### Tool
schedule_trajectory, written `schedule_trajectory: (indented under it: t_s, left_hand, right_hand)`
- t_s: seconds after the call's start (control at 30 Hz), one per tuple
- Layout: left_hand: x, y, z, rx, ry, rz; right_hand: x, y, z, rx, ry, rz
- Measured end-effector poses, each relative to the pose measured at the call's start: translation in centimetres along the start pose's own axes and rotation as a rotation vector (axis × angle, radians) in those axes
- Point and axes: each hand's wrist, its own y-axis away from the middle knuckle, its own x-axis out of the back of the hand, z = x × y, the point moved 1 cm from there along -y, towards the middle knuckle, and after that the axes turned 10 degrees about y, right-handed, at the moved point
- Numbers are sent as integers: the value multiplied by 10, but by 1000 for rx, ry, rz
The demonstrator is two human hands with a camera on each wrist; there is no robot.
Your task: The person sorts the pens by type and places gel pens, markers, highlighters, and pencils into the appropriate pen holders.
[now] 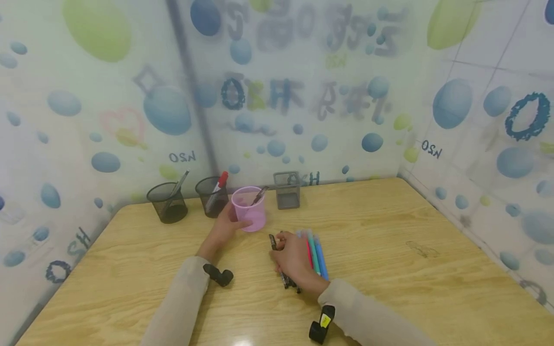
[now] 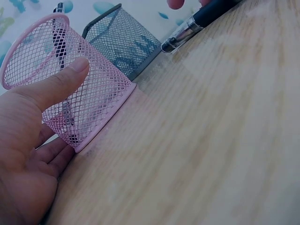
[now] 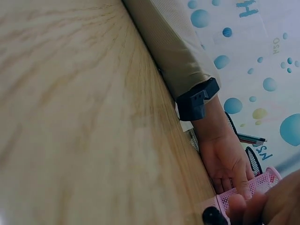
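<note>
On the table, a pink mesh pen cup (image 1: 254, 218) stands upright with a dark pen (image 1: 259, 196) in it. My left hand (image 1: 227, 225) grips the cup from its left side, the thumb across the near wall (image 2: 101, 101) and the other fingers behind it. To the right of the cup, my right hand (image 1: 295, 257) holds a black pen (image 1: 273, 242) between thumb and fingers; its clear end (image 2: 180, 38) shows in the left wrist view. More black pens (image 1: 285, 279) lie under that hand, partly hidden by it.
Red, green (image 1: 313, 254) and blue markers lie just right of my right hand. Behind stand a black mesh cup (image 1: 173, 211) with a pen, another black cup (image 1: 209, 204) with a red-capped marker, and a square grey mesh holder (image 1: 287, 197). A patterned wall (image 1: 277, 129) rises behind the table.
</note>
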Motion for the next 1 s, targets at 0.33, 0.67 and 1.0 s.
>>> schedule_trajectory:
  t_s: [0.33,0.67,1.0]
  left_hand:
    - [0,0,0,16,-11,4]
    - [-2,1,2,6,-1,1]
    - [6,-8,-24,-3,5,16]
  right_hand:
    - [-1,2,0,61,181,27]
    - [1,-1,-3,149,410,24]
    - [0,-4,-5,192,456,35]
